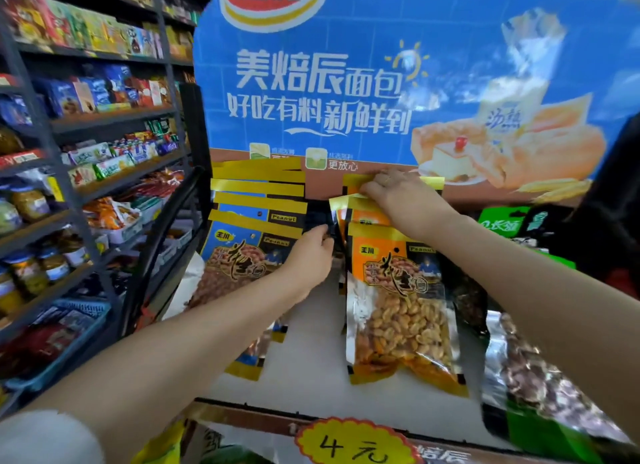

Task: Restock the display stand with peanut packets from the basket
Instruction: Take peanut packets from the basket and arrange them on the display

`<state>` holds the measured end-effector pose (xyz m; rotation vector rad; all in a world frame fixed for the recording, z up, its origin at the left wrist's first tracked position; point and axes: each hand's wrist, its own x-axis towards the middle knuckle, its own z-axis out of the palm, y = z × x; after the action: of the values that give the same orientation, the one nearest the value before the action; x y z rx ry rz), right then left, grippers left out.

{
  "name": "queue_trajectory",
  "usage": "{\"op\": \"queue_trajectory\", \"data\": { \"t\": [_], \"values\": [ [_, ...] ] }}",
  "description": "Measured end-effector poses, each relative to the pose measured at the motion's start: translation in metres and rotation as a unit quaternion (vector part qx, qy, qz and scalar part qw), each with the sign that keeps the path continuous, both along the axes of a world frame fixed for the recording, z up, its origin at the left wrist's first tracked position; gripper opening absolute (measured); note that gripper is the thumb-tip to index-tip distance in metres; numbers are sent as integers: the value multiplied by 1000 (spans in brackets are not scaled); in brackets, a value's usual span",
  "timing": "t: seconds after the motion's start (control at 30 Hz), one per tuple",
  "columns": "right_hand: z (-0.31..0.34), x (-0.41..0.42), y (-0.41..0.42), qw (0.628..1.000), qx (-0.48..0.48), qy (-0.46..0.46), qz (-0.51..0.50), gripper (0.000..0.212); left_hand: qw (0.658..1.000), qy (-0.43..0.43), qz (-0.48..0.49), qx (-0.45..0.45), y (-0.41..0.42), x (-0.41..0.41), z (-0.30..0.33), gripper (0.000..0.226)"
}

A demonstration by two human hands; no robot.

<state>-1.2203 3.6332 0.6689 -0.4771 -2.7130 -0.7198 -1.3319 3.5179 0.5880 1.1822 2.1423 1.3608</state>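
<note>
Display stand (pixel 346 377), blue bread-advert backing: stocked in hanging rows. Blue peanut packets (pixel 242 252) hung at 9 o'clock of centre, stacked several deep; orange peanut packets (pixel 398 301) at centre; dark and green bags (pixel 540 377) at 4 o'clock.

Right hand (pixel 398 190): fingers closed on the gold top edge of the rearmost orange packet, at 12 o'clock of the orange row, apparently working it onto its peg. The peg itself was hidden behind the hand.

Left hand (pixel 308 252): thumb and fingers pinched on a dark strip (pixel 318 218) between the two rows, touching the right edge of the blue packets; what exactly it held could not be told.

Basket: a blue basket (pixel 59 342) sat on the floor at 8 o'clock, under the grocery shelves (pixel 104 124); whether it was the supply basket could not be told.

Handling advice: find the hang-hole by feel, keep the packet upright, push it fully back, and let the left hand keep the neighbouring row clear so the front packets stay hung.
</note>
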Motion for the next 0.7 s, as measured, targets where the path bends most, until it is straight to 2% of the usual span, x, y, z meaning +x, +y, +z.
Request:
{"op": "queue_trajectory", "data": {
  "t": [0.07,0.17,0.33,0.43,0.5,0.6,0.7],
  "values": [
    [0,1,3,1000,2,-7,-1,44,997,-54,28,52,14,2,-3,33],
    [2,3,6,998,-38,38,21,49,984,-120,50,124,24,5,2,18],
    [11,3,15,985,-77,115,105,27,985,-7,-10,170,23,4,19,15],
    [29,6,20,967,-211,112,87,19,986,21,-15,164,24,-4,33,16],
    [32,8,24,961,-236,134,55,17,987,7,12,159,23,-1,34,21],
    [17,7,25,969,-193,155,12,21,993,-11,53,106,13,16,13,27],
    [9,3,15,994,-78,73,-20,23,998,-43,29,24,-1,32,-6,37]
  ]
}}
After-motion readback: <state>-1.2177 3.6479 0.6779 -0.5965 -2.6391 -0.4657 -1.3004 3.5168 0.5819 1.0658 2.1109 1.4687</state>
